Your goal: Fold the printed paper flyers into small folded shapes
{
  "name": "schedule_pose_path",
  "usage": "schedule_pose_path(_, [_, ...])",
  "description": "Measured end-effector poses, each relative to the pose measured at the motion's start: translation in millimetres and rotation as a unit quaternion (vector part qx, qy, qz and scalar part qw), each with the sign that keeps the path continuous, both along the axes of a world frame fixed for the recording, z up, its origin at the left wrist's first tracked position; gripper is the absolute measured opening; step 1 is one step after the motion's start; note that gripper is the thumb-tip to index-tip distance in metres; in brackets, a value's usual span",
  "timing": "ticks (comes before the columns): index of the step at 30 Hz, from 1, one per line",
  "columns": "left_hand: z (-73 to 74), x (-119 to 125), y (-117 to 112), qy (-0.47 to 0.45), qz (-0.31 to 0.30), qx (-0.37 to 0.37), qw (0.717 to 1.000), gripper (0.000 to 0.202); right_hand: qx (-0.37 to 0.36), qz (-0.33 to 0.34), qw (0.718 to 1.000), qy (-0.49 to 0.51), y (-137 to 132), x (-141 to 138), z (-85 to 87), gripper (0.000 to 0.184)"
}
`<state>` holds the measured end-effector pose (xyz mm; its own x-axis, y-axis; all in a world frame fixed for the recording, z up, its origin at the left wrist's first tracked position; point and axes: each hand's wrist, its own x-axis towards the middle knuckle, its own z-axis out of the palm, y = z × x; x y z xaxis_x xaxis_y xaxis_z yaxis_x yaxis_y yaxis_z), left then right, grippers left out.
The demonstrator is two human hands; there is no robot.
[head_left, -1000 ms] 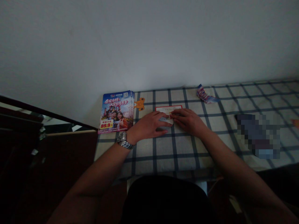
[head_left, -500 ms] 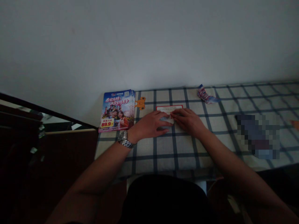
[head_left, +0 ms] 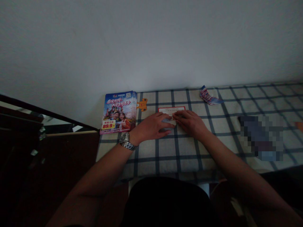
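Observation:
A small white paper with a red border (head_left: pixel 170 110) lies flat on the checked tablecloth (head_left: pixel 180 151). My left hand (head_left: pixel 151 126), with a metal watch on its wrist, rests flat on the paper's near left part, fingers stretched along it. My right hand (head_left: pixel 190 122) lies on the paper's right side, its fingertips pressed down on a folded edge where the two hands meet. Most of the paper is hidden under my hands.
A stack of colourful flyers (head_left: pixel 118 111) lies at the table's far left corner beside an orange bear sticker (head_left: pixel 142 104). A folded printed paper (head_left: pixel 208 96) sits near the wall. A blurred dark object (head_left: pixel 261 137) lies at the right. Dark furniture (head_left: pixel 47 157) stands left.
Almost nothing has changed. My hands have stayed pressed on the paper, with only a slight shift of the fingertips.

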<state>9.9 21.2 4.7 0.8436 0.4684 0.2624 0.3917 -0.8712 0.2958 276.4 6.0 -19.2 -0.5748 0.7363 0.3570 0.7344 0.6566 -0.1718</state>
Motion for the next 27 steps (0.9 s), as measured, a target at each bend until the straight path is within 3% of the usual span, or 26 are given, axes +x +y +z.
schedule_pose_path(27, [6.1, 7.4, -4.4, 0.046, 0.016, 0.034, 0.998, 0.028, -0.001, -0.006, 1.000, 0.011, 0.0, -1.1, -2.1, 0.031])
